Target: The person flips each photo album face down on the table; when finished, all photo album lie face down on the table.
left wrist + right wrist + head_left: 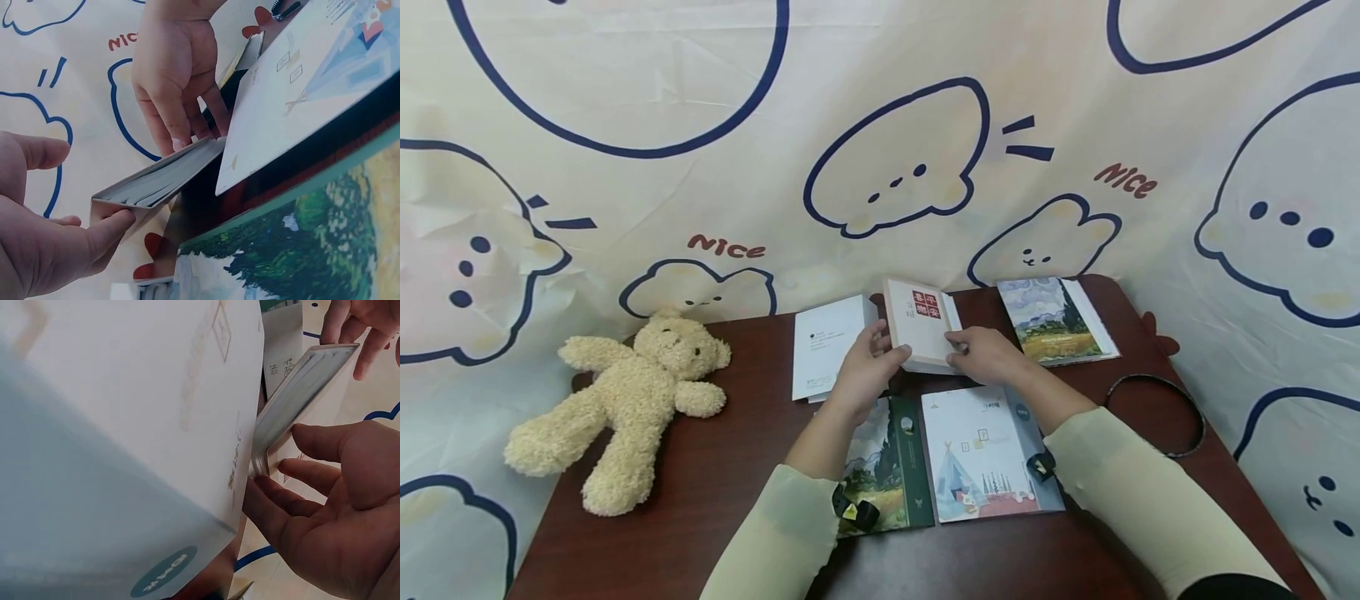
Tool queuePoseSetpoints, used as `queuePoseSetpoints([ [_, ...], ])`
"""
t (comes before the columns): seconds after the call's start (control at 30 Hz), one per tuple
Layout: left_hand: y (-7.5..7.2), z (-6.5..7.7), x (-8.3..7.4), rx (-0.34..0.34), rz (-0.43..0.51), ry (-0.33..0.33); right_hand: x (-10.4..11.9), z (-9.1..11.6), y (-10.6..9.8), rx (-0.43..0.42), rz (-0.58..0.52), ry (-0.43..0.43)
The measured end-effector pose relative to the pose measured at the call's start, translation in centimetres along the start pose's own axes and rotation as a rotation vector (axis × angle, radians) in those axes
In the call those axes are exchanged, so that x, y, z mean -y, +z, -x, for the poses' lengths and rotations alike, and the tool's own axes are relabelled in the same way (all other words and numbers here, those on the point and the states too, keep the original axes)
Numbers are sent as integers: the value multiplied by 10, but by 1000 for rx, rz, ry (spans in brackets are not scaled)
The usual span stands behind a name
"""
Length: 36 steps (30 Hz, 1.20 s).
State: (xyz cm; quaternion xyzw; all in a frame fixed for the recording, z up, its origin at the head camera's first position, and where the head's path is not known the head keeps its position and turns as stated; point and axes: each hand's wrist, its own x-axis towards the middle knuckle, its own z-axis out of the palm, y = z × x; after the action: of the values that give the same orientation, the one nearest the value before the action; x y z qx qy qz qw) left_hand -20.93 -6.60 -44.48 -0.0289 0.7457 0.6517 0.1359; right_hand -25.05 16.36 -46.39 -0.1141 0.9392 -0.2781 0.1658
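Observation:
A thick white book with red square characters on its cover lies at the back middle of the table, tilted in the wrist views. My right hand pinches its right edge, the thumb on the cover and the other fingers at the page side. On the opposite side, my left hand has its fingers against the spine. The left thumb stands apart from the cover in the left wrist view. A white book lies just left of the held one.
In front lie a green-spined landscape book and a pale book with a tent picture. Another landscape book is at the back right, near a thin black ring. A teddy bear lies on the left. Patterned cloth hangs behind.

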Motion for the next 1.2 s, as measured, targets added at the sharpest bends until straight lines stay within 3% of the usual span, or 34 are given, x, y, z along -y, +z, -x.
queuePoseSetpoints([
  [0.8,-2,11,-12,-46,-30,134,9,-2,3,63,-196,-26],
  [1.2,0,12,-18,-52,-39,162,14,-5,8,144,-405,0],
])
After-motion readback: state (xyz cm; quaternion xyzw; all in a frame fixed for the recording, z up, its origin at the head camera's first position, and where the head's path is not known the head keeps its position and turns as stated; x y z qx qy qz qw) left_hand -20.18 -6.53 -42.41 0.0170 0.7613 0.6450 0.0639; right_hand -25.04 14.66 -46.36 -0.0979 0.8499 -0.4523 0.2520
